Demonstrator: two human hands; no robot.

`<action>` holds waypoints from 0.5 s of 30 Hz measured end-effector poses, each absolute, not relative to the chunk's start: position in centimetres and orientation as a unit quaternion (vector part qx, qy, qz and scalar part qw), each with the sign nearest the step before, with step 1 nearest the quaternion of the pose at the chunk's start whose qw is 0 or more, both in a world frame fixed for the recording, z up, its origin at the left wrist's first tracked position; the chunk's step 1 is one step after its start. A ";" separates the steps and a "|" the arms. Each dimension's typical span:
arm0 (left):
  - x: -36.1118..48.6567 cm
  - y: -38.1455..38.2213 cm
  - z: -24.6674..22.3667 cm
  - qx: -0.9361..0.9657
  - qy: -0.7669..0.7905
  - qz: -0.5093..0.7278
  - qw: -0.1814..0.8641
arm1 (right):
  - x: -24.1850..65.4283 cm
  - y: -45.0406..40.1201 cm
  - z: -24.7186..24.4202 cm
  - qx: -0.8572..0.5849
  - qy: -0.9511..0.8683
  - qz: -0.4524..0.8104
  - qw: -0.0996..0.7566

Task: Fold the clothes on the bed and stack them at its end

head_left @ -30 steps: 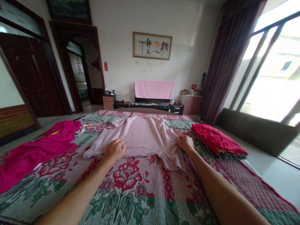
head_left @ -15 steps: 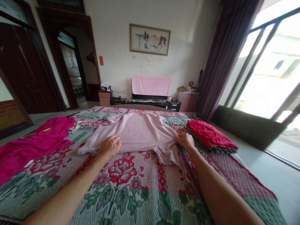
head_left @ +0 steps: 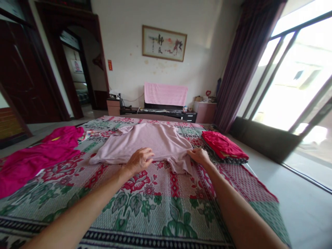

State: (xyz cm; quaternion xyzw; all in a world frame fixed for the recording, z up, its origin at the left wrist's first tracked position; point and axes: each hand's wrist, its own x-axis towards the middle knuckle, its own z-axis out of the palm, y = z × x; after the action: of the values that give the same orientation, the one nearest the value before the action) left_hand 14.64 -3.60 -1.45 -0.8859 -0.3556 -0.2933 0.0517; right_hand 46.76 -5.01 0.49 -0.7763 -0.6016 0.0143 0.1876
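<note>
A pale pink short-sleeved T-shirt lies spread sideways on the flower-patterned bed cover, one sleeve toward me and one on the far side. Over its near edge is my left hand, fingers loosely bent and slightly apart, with no cloth visible in them. My right hand pinches the shirt at its right edge, near the shoulder and the near sleeve.
A crumpled magenta garment lies on the left of the bed. At the right edge rests a stack of folded clothes with a red one on top. Beyond the bed stands a low black cabinet, and a window is at the right.
My left hand has moved right along the shirt's near edge, and its fingers have loosened. My right hand keeps its hold on the shirt's right edge. The camera view has shifted slightly.
</note>
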 end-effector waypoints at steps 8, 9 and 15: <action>22.0 -5.0 -1.6 -0.936 -0.263 -0.233 0.026 | 45.9 -4.7 0.3 -0.813 -0.548 -0.010 0.195; 22.4 -4.9 -2.0 -0.934 -0.267 -0.238 0.019 | 46.0 -4.6 0.1 -0.816 -0.543 -0.017 0.198; 22.7 -4.7 -3.5 -0.908 -0.267 -0.323 -0.028 | 46.5 -4.4 0.3 -0.809 -0.552 -0.006 0.204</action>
State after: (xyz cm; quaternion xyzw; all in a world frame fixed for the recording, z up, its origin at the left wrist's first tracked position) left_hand 22.70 -4.69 -3.50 -0.9075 -0.2668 -0.3230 -0.0284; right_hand 46.55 -4.45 0.30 -0.8087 -0.5517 -0.0062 0.2038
